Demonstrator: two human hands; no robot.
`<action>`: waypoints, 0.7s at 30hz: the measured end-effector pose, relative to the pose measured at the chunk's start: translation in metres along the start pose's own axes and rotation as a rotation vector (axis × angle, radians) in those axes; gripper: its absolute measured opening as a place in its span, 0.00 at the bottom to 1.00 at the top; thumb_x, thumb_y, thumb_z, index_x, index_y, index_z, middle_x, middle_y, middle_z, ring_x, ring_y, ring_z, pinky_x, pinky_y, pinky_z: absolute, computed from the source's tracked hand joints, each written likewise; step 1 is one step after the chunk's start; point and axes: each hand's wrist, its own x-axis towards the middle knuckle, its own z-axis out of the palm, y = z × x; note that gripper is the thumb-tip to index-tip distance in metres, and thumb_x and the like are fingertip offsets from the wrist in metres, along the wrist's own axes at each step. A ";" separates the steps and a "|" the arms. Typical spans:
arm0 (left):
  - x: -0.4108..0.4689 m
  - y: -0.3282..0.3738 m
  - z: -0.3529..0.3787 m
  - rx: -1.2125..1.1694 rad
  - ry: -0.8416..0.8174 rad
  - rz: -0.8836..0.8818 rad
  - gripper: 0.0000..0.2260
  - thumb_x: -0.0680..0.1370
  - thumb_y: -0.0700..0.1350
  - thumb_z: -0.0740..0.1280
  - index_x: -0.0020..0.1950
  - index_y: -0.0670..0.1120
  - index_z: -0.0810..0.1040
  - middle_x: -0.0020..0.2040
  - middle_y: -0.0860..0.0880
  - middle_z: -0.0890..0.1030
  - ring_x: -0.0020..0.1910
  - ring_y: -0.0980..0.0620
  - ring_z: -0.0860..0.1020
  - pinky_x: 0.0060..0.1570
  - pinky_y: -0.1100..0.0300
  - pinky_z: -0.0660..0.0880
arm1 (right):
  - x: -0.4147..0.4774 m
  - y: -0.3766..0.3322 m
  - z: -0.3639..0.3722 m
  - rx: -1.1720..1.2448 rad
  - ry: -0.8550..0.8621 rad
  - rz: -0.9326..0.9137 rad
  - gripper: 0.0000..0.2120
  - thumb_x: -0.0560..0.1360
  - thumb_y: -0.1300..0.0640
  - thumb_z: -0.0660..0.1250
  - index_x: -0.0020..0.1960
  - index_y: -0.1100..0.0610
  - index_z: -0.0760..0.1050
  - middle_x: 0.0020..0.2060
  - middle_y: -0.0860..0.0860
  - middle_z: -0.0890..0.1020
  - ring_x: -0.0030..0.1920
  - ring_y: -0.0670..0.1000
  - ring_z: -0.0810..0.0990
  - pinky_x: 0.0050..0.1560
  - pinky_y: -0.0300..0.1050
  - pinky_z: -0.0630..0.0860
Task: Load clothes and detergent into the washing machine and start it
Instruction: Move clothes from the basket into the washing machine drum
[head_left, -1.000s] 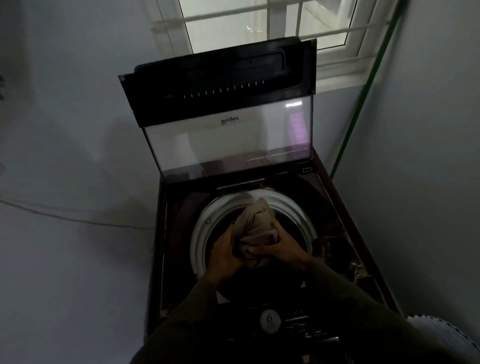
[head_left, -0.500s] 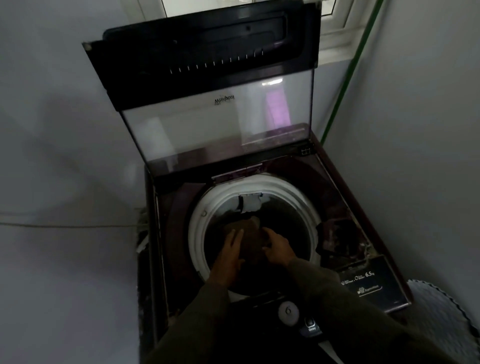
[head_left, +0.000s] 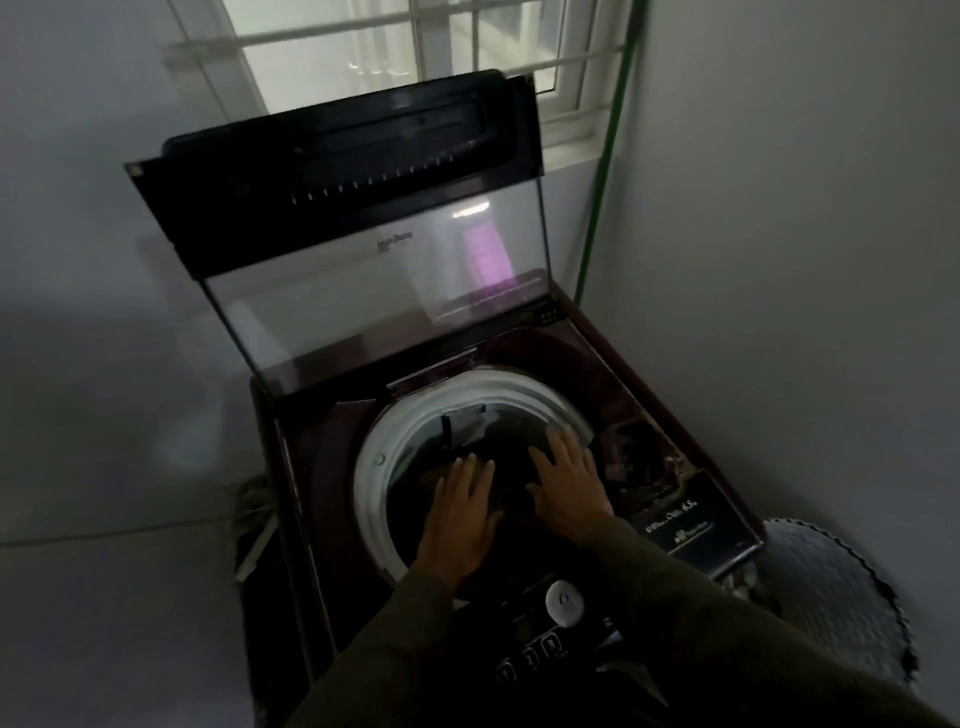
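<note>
The washing machine (head_left: 322, 467) fills the middle of the frame. It is a dark maroon top-loader whose long axis runs from the control strip at the bottom centre up toward the window (head_left: 363, 52). Its lid (head_left: 363, 291) is raised on the far hinge and leans back toward the upper left. The clear glass pane is lower and the black handle band is uppermost. The white drum ring (head_left: 374, 457) sits just below centre, opening straight up.

Both hands are over that opening, palms down and fingers pointing away toward the lid. The left hand (head_left: 460, 514) lies flat with its fingers straight and slightly spread, gripping nothing. The right hand (head_left: 566, 483) is just beside it, spread the same way and also holding nothing.

Under and between them the clothes (head_left: 509, 462) lie inside the drum as a dark, shapeless heap. It is too dim to tell whether the palms touch them.

A round white dial (head_left: 564, 603) sits on the control strip, between the dark sleeves. A green pipe (head_left: 605, 156) runs down the corner at upper right.
</note>
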 end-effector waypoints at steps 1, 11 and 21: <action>0.002 0.008 -0.006 0.013 0.025 0.020 0.28 0.84 0.54 0.53 0.82 0.49 0.47 0.82 0.44 0.47 0.81 0.46 0.43 0.79 0.47 0.48 | -0.006 0.002 -0.005 -0.019 0.046 -0.003 0.29 0.82 0.48 0.57 0.79 0.54 0.54 0.80 0.57 0.45 0.79 0.60 0.37 0.76 0.62 0.46; 0.034 0.096 -0.031 0.016 0.053 0.202 0.32 0.80 0.65 0.42 0.82 0.52 0.48 0.82 0.45 0.47 0.81 0.47 0.43 0.78 0.43 0.44 | -0.055 0.081 -0.047 -0.008 0.318 0.169 0.35 0.79 0.35 0.47 0.79 0.54 0.55 0.80 0.56 0.49 0.79 0.57 0.39 0.76 0.62 0.46; 0.056 0.207 -0.009 0.041 0.068 0.432 0.31 0.81 0.64 0.43 0.81 0.52 0.53 0.82 0.46 0.51 0.81 0.47 0.45 0.78 0.43 0.46 | -0.107 0.180 -0.048 0.080 0.355 0.340 0.34 0.80 0.36 0.50 0.80 0.54 0.52 0.80 0.56 0.48 0.79 0.55 0.40 0.77 0.60 0.48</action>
